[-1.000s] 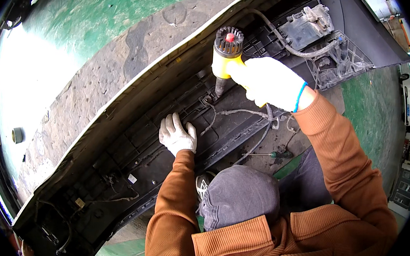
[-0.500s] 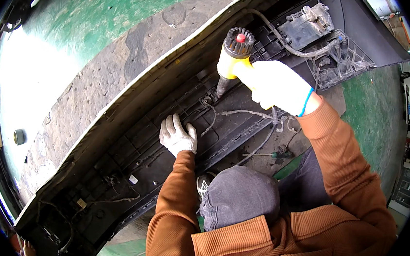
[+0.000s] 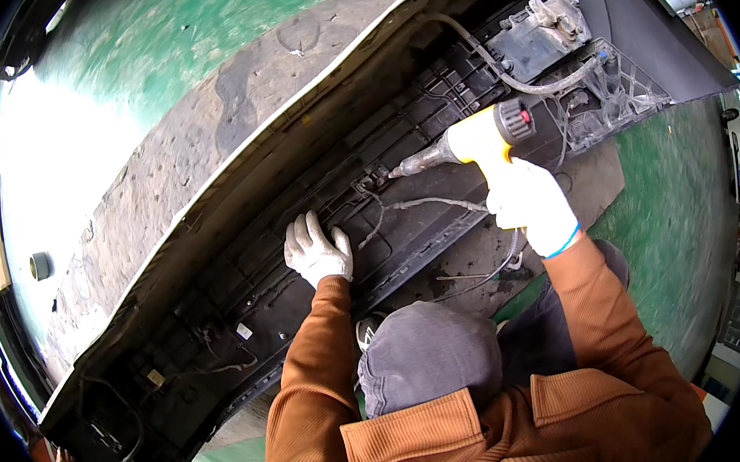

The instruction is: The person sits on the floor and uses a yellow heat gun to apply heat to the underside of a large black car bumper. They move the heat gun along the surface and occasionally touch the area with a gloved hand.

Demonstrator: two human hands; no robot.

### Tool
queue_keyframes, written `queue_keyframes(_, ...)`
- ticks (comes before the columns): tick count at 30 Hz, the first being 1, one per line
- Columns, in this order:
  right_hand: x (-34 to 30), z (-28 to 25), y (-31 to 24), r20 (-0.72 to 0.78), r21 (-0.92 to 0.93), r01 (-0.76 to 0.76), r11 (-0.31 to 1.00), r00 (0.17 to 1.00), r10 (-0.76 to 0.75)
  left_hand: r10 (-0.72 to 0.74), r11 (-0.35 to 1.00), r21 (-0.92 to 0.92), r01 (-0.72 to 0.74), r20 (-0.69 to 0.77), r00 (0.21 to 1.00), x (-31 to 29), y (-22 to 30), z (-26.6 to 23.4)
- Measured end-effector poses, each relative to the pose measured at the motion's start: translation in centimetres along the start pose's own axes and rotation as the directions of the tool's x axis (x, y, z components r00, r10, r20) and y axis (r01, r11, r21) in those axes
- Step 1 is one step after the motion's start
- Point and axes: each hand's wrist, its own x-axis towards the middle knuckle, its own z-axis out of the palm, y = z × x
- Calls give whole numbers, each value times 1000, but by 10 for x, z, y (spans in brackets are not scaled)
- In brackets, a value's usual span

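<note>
A long dark car bumper (image 3: 252, 273) lies with its inner side up across the view. My right hand (image 3: 535, 206), in a white glove, is closed round the grip of a yellow heat gun (image 3: 475, 139) with a black ribbed rear end. Its tapered metal nozzle points left and down, with the tip at or just above a small dirty fitting (image 3: 373, 178) on the bumper. A wire (image 3: 434, 203) runs right from near that fitting. My gloved left hand (image 3: 319, 251) rests flat on the bumper below the fitting, fingers spread, holding nothing.
A grey box-like unit (image 3: 536, 39) and a hose (image 3: 545, 92) sit at the bumper's upper right end. My bent knee (image 3: 430, 351) is close to the near edge. A short tube (image 3: 39, 266) stands on the floor at left. Another person's hand (image 3: 66, 458) shows at the lower left.
My right hand has moved down and right and tilted the heat gun from nearly upright to a low slant, its rear end now to the right. My left hand stays in place.
</note>
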Motion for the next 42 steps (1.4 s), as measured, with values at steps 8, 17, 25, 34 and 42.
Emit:
queue_keyframes(8,-19,-9,29,-148,-37,45,998,988,-51,3,1000,18,-4,9,1000,-1,1,-1)
queue_keyframes(17,-15,-18,34,-112,-112,43,993,992,-55,5,1000,14,-5,15,1000,-1,1,2)
queue_keyframes(25,-17,-13,31,-113,-54,40,998,992,-46,7,1000,18,-8,18,1000,-1,-1,2)
queue_keyframes(34,-18,-12,30,-102,-65,29,997,994,-36,7,1000,18,-7,18,1000,-1,1,0)
queue_keyframes(42,-18,-10,32,-119,-65,38,997,992,-45,5,1000,23,-5,22,1000,-1,0,3)
